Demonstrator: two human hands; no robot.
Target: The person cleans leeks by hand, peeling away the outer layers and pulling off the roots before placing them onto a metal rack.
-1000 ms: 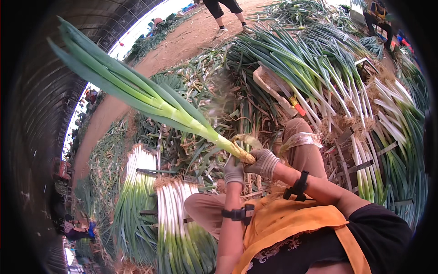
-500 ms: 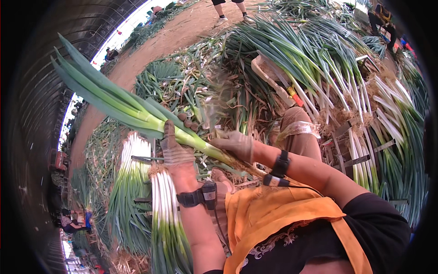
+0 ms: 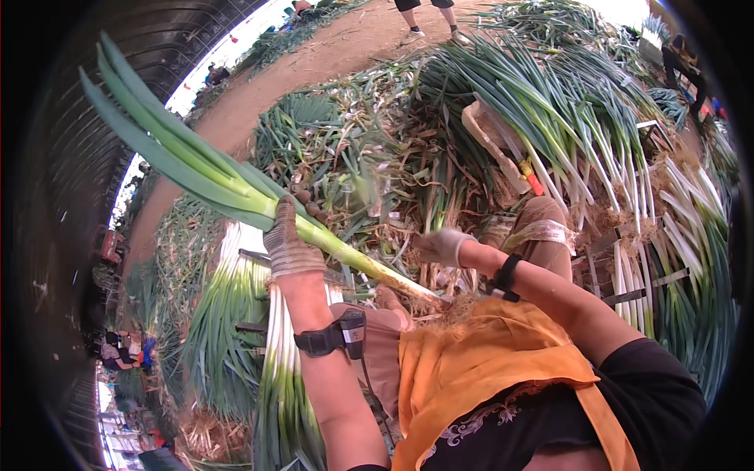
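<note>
A thick green onion [image 3: 353, 255] slants across in front of me, its broad green leaves at the upper left and its root end by my orange apron [image 3: 503, 337]. My left hand [image 3: 294, 239], in a dirty glove, is closed around the stalk just below where the leaves fan out. To the right of the stalk and apart from it is my right hand [image 3: 446, 247], also gloved. Its fingers blur into the litter behind them, so whether they grip anything is unclear. The pale lower stalk shows brownish streaks above the roots.
Trimmed white-stemmed bunches [image 3: 294, 377] lie on a metal rack at my left. More long onions [image 3: 542, 118] are heaped at the right around a pale crate [image 3: 481, 137]. Stripped leaves [image 3: 338, 157] cover the ground ahead. A person's legs [image 3: 432, 20] stand on the dirt path beyond.
My right hand has come off the stalk and moved right. The lower stalk looks whiter and barer. My left hand still grips the onion, and the view has shifted slightly.
</note>
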